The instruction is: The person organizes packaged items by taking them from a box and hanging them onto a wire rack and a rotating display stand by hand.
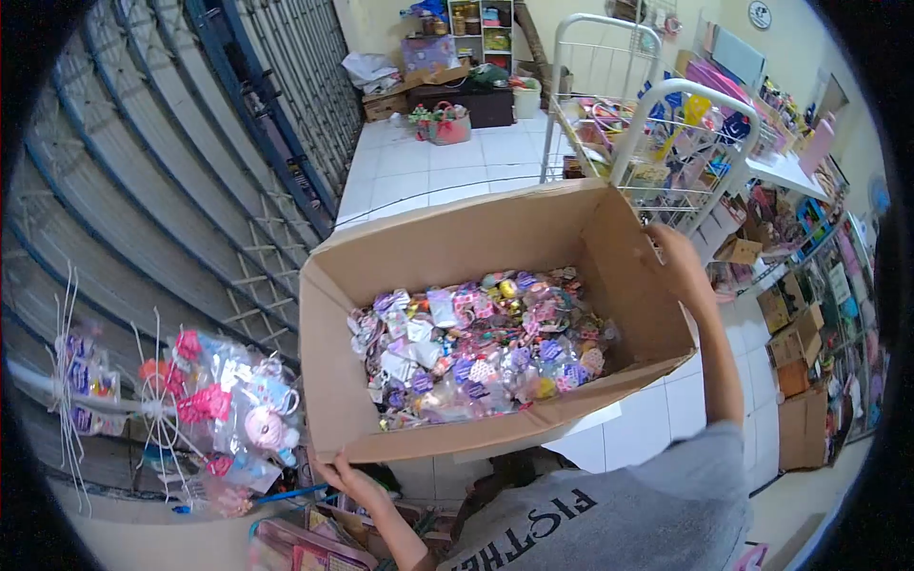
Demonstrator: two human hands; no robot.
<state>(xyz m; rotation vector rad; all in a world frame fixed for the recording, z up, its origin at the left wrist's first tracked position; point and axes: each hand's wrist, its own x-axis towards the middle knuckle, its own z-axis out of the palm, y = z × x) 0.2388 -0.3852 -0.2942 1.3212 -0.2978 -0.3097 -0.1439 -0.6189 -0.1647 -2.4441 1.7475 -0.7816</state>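
A large open cardboard box is held up in front of my body, tilted so its inside shows. Many small packaged trinkets in clear, purple and pink wrapping cover its bottom. My left hand grips the near left corner from below, its fingertips partly hidden under the edge. At the right end, my right hand is closed on the side wall, with some fingers out of sight behind the cardboard.
Bagged pink trinkets hang on a rack at left, before a folding metal gate. A white wire cart stands beyond the box. Cardboard boxes line the right side. A basket sits on the tiled floor.
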